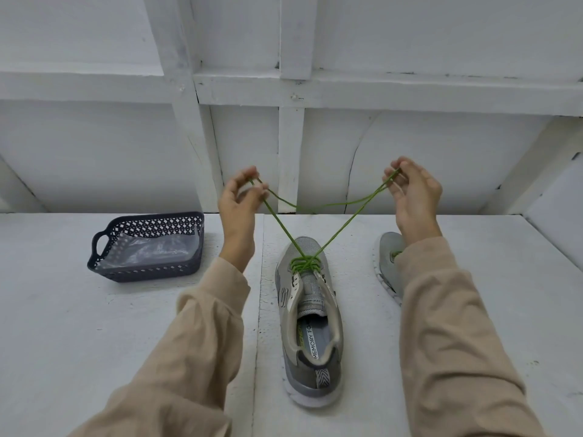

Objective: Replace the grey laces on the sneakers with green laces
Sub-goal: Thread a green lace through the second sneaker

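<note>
Two raised hands — left [238, 200], right [413, 197] — pinch green lace [280, 225].

A grey sneaker [303, 370] stands flat on its white sole, toe pointing away, tongue pulled up and the mouth gaping. A green lace [304, 264] crisscrosses only the rows nearest its toe. Above those rows the two strands cross, then rise taut and apart, one up-left of the sneaker to the left hand [239, 200], the other up-right to the right hand [413, 197], each pinched in fingertips. Loose lace sags between them. To the sneaker's right sits the second sneaker [389, 250], half hidden, showing a bit of green.
</note>
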### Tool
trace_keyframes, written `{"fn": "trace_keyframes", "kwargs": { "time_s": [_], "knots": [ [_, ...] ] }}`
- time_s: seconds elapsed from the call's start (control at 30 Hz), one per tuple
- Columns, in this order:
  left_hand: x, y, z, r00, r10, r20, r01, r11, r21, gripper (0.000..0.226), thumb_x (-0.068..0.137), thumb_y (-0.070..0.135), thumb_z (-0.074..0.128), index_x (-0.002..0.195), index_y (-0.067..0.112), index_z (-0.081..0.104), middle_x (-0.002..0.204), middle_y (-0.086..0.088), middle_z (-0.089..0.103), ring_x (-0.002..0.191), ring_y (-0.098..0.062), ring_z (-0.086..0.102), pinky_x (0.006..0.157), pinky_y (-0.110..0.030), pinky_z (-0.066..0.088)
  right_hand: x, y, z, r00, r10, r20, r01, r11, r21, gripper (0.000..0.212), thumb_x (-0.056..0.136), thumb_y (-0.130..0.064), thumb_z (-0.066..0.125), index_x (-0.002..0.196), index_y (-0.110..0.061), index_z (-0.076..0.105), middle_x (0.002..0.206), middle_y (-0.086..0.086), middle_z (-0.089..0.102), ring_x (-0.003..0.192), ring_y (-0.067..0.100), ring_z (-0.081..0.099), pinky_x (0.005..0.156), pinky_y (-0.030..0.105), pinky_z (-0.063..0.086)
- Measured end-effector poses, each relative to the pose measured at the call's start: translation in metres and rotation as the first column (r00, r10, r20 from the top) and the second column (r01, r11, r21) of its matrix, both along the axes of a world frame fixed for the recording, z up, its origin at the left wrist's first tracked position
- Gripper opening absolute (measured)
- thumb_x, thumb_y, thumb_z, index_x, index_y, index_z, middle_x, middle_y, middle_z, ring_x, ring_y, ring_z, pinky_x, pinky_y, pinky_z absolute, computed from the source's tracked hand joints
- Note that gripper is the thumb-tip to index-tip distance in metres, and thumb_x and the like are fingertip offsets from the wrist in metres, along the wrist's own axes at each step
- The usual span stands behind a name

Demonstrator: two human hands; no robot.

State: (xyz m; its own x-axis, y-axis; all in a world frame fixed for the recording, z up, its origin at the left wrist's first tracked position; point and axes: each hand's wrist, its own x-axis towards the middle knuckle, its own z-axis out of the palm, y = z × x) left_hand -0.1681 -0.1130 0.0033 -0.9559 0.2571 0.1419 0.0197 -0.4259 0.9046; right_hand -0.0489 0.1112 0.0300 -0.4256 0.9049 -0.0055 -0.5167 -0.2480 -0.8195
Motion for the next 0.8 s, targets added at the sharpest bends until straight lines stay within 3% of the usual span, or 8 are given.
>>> {"fn": "trace_keyframes", "kwargs": {
  "time_s": [0.13,0.23,0.3,0.4,0.5,0.53,0.63,0.8],
  "knots": [
    [-0.012,-0.009,0.028,0.988,0.096,-0.117,-0.09,0.995,0.05,0.035,0.094,-0.007,0.051,0.129,0.0,0.049,0.121,-0.005,0.053,0.086,-0.013,0.066,0.083,-0.037,0.059,-0.003,-0.004,0.02,0.997,-0.045,-0.063,0.053,0.99,0.127,0.01,0.094,0.002,0.054,0.095,0.0,0.063,0.088,0.009,0.063,0.074,0.021,0.066,0.068,0.031,0.056],
    [-0.011,-0.01,0.037,0.983,0.077,-0.167,-0.072,0.997,0.037,0.036,0.095,-0.006,0.05,0.131,0.001,0.048,0.127,-0.006,0.051,0.086,-0.014,0.067,0.075,-0.034,0.061,-0.007,-0.018,0.031,1.0,0.025,-0.006,-0.023,0.965,0.261,0.009,0.092,0.002,0.058,0.096,-0.001,0.066,0.085,0.009,0.065,0.066,0.018,0.066,0.062,0.027,0.055],
    [-0.006,-0.007,0.037,0.985,0.031,-0.167,-0.026,0.999,0.031,0.037,0.095,-0.006,0.05,0.132,-0.001,0.048,0.128,-0.008,0.051,0.087,-0.015,0.068,0.076,-0.032,0.06,-0.011,-0.035,0.032,0.975,0.167,0.143,-0.21,0.905,0.37,0.008,0.087,0.001,0.065,0.093,-0.002,0.068,0.079,0.007,0.067,0.059,0.014,0.062,0.056,0.024,0.053],
    [0.004,0.002,0.034,0.992,-0.004,-0.124,0.012,0.998,0.065,0.037,0.094,-0.008,0.051,0.131,-0.003,0.048,0.127,-0.011,0.051,0.087,-0.014,0.069,0.078,-0.031,0.059,-0.022,-0.068,0.014,0.827,0.302,0.474,-0.523,0.722,0.453,0.014,0.079,-0.005,0.076,0.092,-0.007,0.073,0.076,0.009,0.067,0.06,0.015,0.056,0.051,0.019,0.048],
    [0.015,0.011,0.032,0.996,-0.021,-0.091,0.027,0.997,0.071,0.036,0.094,-0.01,0.05,0.128,0.001,0.05,0.127,-0.012,0.05,0.085,-0.012,0.069,0.079,-0.029,0.058,-0.035,-0.099,-0.011,0.72,0.368,0.588,-0.668,0.597,0.445,0.017,0.076,-0.008,0.08,0.091,-0.007,0.074,0.065,-0.009,0.067,0.061,0.015,0.054,0.046,0.019,0.041],
    [0.017,0.012,0.031,0.996,-0.024,-0.083,0.03,0.997,0.066,0.036,0.094,-0.01,0.05,0.128,0.001,0.05,0.127,-0.012,0.05,0.086,-0.013,0.069,0.079,-0.029,0.058,-0.039,-0.104,-0.018,0.719,0.367,0.59,-0.67,0.594,0.445,0.015,0.076,-0.008,0.079,0.09,-0.005,0.074,0.062,-0.01,0.066,0.058,0.013,0.052,0.045,0.02,0.04],
    [0.016,0.011,0.028,0.998,-0.018,-0.064,0.022,0.998,0.06,0.034,0.093,-0.009,0.052,0.126,0.001,0.052,0.122,-0.011,0.052,0.089,-0.014,0.068,0.082,-0.033,0.059,-0.043,-0.106,-0.031,0.741,0.326,0.587,-0.63,0.642,0.438,0.01,0.079,-0.009,0.077,0.084,-0.001,0.074,0.067,0.011,0.063,0.053,0.016,0.048,0.045,0.023,0.039],
    [0.007,0.003,0.028,0.998,0.062,-0.03,-0.058,0.99,0.127,0.023,0.096,-0.005,0.051,0.117,0.001,0.055,0.108,-0.006,0.059,0.088,-0.014,0.065,0.087,-0.03,0.056,-0.034,-0.083,-0.057,0.69,0.189,0.698,-0.589,0.708,0.39,0.011,0.078,-0.006,0.076,0.075,0.003,0.072,0.061,0.011,0.062,0.04,0.007,0.046,0.047,0.022,0.041]
  ]
}}
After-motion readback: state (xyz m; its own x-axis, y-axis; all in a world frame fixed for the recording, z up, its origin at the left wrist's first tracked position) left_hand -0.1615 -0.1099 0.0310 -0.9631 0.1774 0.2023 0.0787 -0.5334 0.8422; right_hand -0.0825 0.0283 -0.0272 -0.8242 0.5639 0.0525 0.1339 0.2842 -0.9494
